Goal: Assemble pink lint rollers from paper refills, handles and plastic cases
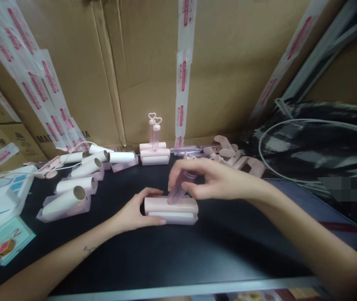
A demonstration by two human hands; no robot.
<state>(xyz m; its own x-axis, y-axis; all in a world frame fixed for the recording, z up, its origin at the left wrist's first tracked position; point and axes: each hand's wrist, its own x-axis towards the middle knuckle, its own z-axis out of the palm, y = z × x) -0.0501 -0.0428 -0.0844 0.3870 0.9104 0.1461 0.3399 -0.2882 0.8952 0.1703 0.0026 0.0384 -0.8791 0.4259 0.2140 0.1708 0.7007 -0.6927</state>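
My left hand grips the left end of a pale pink lint roller, its thumb along the front and fingers behind. The roller lies with a white roll in a translucent tray on the black table. Above it, my right hand pinches a clear purplish tube. The tube is tilted, its lower end touching or just over the pink roller; its top is partly hidden by my fingers. Behind stands a similar tray set with two heart-topped tubes upright on it.
To the left lie several white paper rolls in translucent trays, beside a power strip and a teal box. Pink handles and clear tubes lie at the back right. Taped cardboard stands behind the table.
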